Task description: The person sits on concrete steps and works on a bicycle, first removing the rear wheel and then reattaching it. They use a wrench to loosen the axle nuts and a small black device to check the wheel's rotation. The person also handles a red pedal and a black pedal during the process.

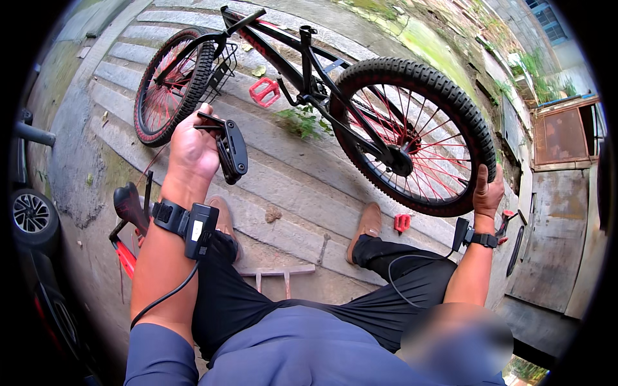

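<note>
In my left hand [193,147] is a black folding multi-tool [232,153], with slim keys swung out from its body and my fingers closed round them. My right hand [488,190] grips the knobbly black rear tyre [421,72] at its right side, thumb on the near face and the other fingers partly hidden. The tyre belongs to a black bicycle [277,56] with red spokes, standing across the paving ahead of me. Its seat tube [308,32] carries no saddle. A red pedal [264,92] is on the crank, and the front wheel [172,90] stands beyond my left hand.
Another red pedal [402,223] lies near my right shoe. A wooden stool-like piece [278,270] is between my legs. A black saddle [131,204] and red tube [123,257] lie left of my left forearm. A parked car's wheel [32,217] is far left; boards [551,238] stand right.
</note>
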The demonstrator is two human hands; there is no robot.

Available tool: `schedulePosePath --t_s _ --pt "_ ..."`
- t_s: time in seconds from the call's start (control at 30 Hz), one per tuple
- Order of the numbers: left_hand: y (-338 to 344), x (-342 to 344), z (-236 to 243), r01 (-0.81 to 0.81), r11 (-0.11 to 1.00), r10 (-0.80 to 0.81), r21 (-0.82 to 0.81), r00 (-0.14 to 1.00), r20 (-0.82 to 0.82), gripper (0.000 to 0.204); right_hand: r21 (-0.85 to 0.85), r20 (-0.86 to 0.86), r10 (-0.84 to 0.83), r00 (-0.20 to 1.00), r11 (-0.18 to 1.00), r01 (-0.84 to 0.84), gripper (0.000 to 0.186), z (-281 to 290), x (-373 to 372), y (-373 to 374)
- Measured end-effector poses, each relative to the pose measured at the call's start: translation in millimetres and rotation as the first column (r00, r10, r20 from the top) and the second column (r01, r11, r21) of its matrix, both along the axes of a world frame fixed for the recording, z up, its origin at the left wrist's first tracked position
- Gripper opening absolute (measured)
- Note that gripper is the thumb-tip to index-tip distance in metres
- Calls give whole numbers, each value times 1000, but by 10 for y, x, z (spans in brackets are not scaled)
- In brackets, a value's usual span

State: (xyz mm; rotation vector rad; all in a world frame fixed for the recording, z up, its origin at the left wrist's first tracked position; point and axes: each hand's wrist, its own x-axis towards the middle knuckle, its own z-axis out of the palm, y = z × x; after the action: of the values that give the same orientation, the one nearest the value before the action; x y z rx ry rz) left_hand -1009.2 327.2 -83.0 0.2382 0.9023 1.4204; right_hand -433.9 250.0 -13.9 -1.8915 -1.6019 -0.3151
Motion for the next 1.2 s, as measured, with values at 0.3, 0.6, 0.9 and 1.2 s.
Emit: schedulePosePath --t_s 0.3,0.6,0.9,1.2 --pt "-46 151 103 -9 1000 9 -24 1000 -15 10 0 -65 7 998 1000 -7 56 37 227 -191" --pt "-37 215 89 1 999 -2 -33 1000 -30 11 -105 32 -56 998 993 59 64 58 470 -471" --pt "-34 378 41 95 995 -93 12 992 -85 12 -165 180 -340 923 915 369 69 85 730 -673" --pt "-100 368 -87 88 995 -93 -45 988 -120 13 -186 104 -332 938 920 346 77 -14 826 -440"
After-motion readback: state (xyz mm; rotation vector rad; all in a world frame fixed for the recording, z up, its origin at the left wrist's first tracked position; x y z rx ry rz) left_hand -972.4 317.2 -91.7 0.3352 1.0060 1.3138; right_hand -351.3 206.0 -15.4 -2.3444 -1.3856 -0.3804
